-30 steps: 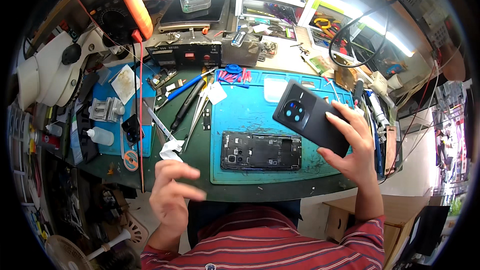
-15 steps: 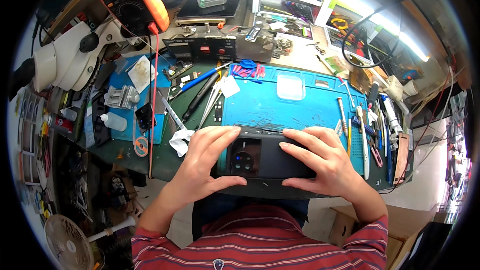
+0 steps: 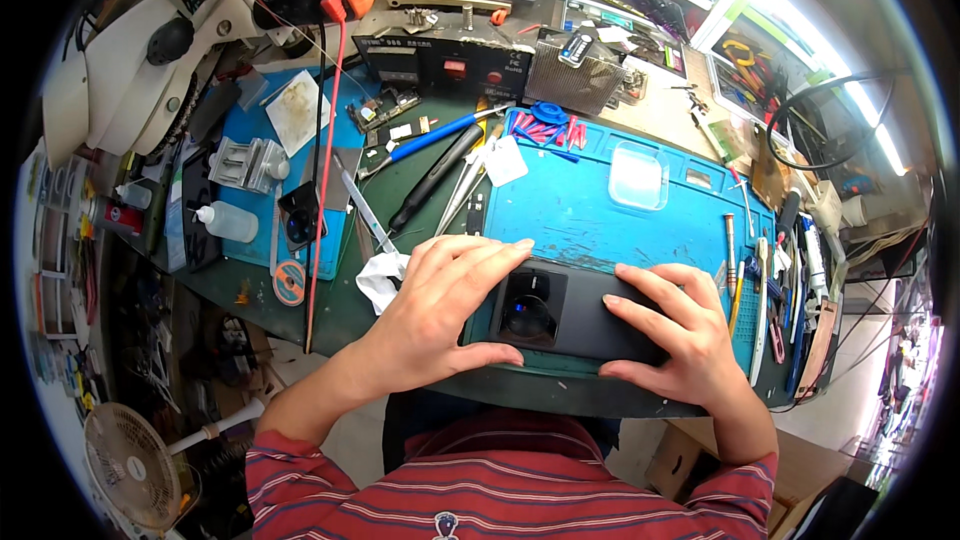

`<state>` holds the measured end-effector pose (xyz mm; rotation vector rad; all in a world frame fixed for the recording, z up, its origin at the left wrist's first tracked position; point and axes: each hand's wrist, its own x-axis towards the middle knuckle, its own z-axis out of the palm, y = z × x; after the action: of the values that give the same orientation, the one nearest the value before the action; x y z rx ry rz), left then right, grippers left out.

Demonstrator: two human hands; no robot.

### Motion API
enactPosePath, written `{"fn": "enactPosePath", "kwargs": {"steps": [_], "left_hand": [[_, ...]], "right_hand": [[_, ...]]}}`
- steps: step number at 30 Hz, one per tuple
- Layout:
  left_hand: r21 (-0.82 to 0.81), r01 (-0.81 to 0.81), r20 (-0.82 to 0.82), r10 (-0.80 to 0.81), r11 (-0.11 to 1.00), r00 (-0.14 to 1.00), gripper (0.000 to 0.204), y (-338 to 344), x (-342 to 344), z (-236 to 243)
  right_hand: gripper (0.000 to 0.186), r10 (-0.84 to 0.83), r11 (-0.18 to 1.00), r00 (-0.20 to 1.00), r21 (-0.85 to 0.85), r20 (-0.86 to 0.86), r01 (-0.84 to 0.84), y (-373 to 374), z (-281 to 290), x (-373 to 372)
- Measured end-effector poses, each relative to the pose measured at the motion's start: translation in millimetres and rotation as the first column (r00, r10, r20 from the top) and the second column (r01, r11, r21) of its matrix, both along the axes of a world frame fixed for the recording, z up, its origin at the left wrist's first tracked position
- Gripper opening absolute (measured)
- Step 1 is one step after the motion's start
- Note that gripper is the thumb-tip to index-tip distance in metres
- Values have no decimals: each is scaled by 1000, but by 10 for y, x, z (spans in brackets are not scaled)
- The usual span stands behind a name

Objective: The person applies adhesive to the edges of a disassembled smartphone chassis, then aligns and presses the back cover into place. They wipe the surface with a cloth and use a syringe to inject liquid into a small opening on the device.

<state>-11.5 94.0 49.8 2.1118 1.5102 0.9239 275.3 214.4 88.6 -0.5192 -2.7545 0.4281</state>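
A big dark green table (image 3: 560, 390) is stretching across the scene. A wide blue mat (image 3: 570, 200) is lying flat on the right side of it. A large white machine (image 3: 125, 90) is leaning in at the far left, and a round fan (image 3: 132, 465) is standing at the near left. A black box (image 3: 440, 65) with a red switch is sitting at the far side, near the middle.

The left hand (image 3: 450, 310) is holding the left end of a black phone (image 3: 610, 325), with its fingers reaching the far edge and its thumb pressing by the near edge. The right hand (image 3: 680, 335) is holding the right end, with one finger touching the far edge, another resting on the back and the thumb sitting by the near edge. The phone is lying back side up over the near part of the mat, and its shiny camera patch is facing up on the left.

A clear little box (image 3: 638, 176) is sitting on the far part of the mat. A white bottle (image 3: 228, 223) is sitting on the left. Some crumpled white paper (image 3: 380, 282) is lying just beside the left hand. Tiny red bits (image 3: 540, 128) are lying in the mat's far left corner.
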Motion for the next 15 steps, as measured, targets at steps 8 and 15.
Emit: {"fn": "enactPosePath", "kwargs": {"steps": [8, 15], "left_hand": [[-3, 7, -11, -7, 1000, 1000, 95, 12, 0, -10], [4, -3, 7, 3, 1000, 1000, 92, -11, -8, 0]], "right_hand": [[62, -6, 1000, 1000, -5, 9, 6, 12, -41, 13], [62, -18, 1000, 1000, -7, 9, 18, 31, -44, 18]]}}
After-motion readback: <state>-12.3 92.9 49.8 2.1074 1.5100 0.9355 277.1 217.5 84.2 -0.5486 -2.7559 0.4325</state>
